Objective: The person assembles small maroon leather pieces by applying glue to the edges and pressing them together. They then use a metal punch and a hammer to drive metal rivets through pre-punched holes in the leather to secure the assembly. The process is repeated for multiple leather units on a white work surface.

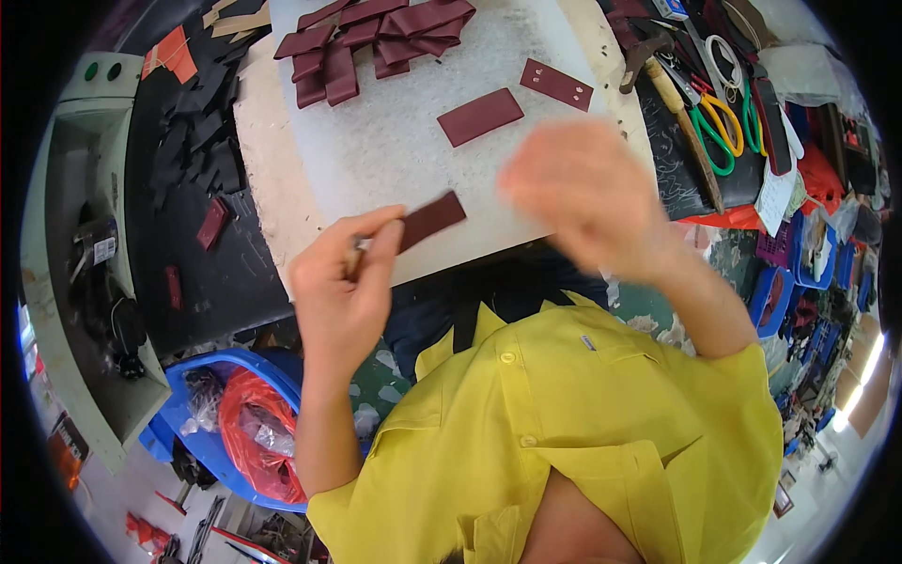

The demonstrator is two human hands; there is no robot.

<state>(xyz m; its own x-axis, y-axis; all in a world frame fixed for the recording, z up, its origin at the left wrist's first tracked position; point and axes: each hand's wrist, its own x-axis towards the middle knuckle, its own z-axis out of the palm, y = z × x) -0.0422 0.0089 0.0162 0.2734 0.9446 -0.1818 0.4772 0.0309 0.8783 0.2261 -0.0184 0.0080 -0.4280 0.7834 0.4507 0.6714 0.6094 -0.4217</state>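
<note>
My left hand pinches one end of a dark maroon leather strip above the near edge of the white work board. Its other end points up and to the right, free. Over the right part of the board hovers my right hand, smeared by motion, so its fingers cannot be made out. Beyond it lie a plain maroon leather piece and a flat maroon piece with small light marks. At the far side is a heap of folded maroon leather loops.
Black strips and an orange scrap lie on the black table left of the board. At right are a hammer, green- and yellow-handled scissors and a white tape roll. A blue bin stands below left.
</note>
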